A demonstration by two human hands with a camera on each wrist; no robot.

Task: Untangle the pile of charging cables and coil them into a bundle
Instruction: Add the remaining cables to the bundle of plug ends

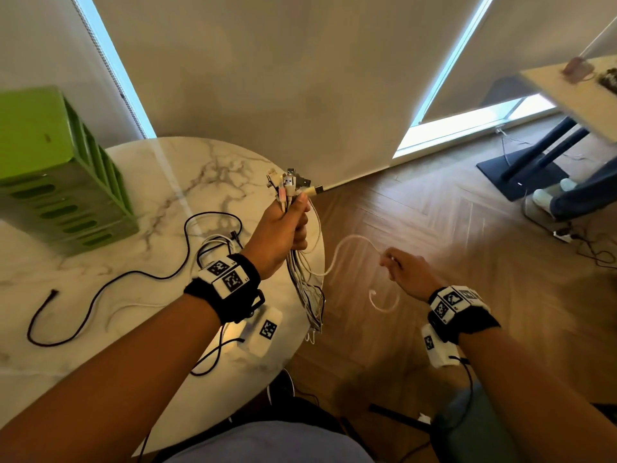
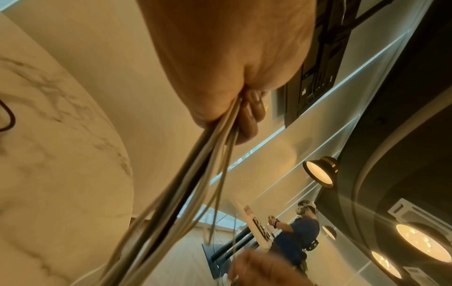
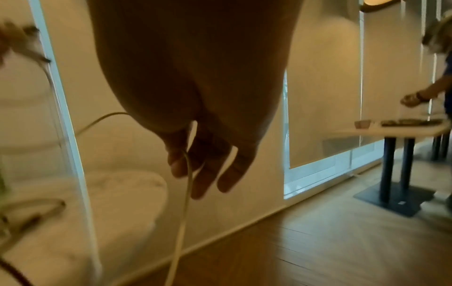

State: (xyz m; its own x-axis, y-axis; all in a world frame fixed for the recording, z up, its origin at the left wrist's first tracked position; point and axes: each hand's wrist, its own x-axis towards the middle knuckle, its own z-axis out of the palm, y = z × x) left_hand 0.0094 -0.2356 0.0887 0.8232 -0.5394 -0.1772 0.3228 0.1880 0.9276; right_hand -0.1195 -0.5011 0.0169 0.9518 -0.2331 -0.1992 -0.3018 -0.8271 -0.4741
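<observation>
- Forearms reach out from the lower edge of the head view, each with a tagged wrist band.
- Right hand (image 1: 405, 267), out over the floor beside the worktop, pinches one white cable (image 1: 347, 247) between thumb and fingers; the wrist view shows the cord running across the fingertips (image 3: 178, 164), the other fingers hanging loosely.
- That cable arcs back to the bundle, and its free end curls in the air below the hand.
- Left hand (image 1: 283, 228) is clenched round a bundle of cables (image 1: 305, 289), plug ends fanned above the fist, strands hanging past the worktop (image 1: 100, 329) edge.
- Judgement: the cords are light, limp and smooth, so they likely slide through a loose hold and snag on each other; holding just below the plugs keeps the ends aligned, while each loose strand is best drawn through pinched fingers.
- On the marble worktop a black cable (image 1: 100, 295) snakes loose, with a small tangle of white and black cords (image 1: 217, 245) just behind the left wrist, not yet gathered.
- Farther back stands a green slotted crate (image 1: 56, 172); whether anything is inside cannot be told.
</observation>
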